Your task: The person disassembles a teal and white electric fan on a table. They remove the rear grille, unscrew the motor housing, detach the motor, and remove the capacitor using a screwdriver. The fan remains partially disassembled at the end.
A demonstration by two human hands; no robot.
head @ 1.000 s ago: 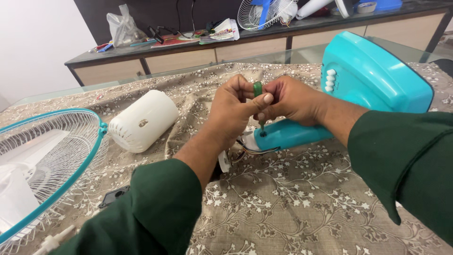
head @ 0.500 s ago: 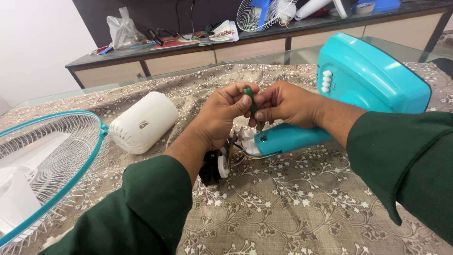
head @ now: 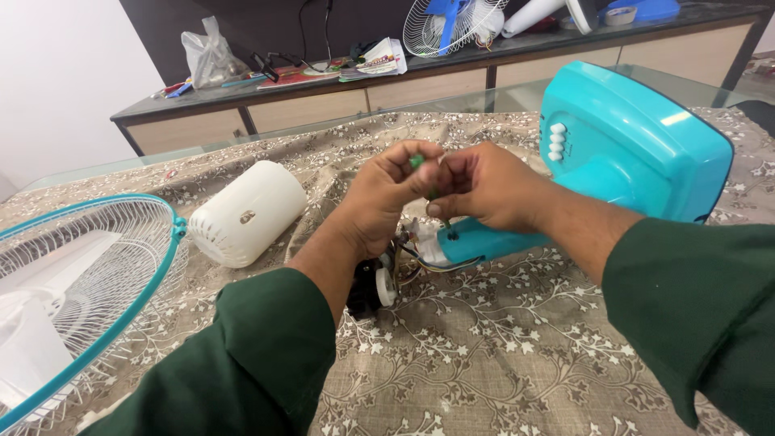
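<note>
My left hand [head: 381, 202] and my right hand [head: 484, 187] meet over the table, both gripping a small green-handled screwdriver [head: 418, 164]. Its tip points down at the teal neck [head: 484, 240] of a fan stand lying on the cloth. That neck joins the big teal fan base [head: 638, 145] with white buttons at the right. Coloured wires and a black-and-white motor part [head: 375, 287] poke out at the neck's left end, under my left wrist.
A white motor cover [head: 246, 214] lies to the left. The teal-rimmed wire fan guard [head: 81, 274] is at far left. A patterned cloth [head: 500, 363] covers the glass table. A sideboard [head: 323, 89] behind carries a bag, papers and another fan.
The screwdriver lifted off the neck and tilted, then came back down toward it. Both hands shifted slightly, and the motor part under my left wrist came into view.
</note>
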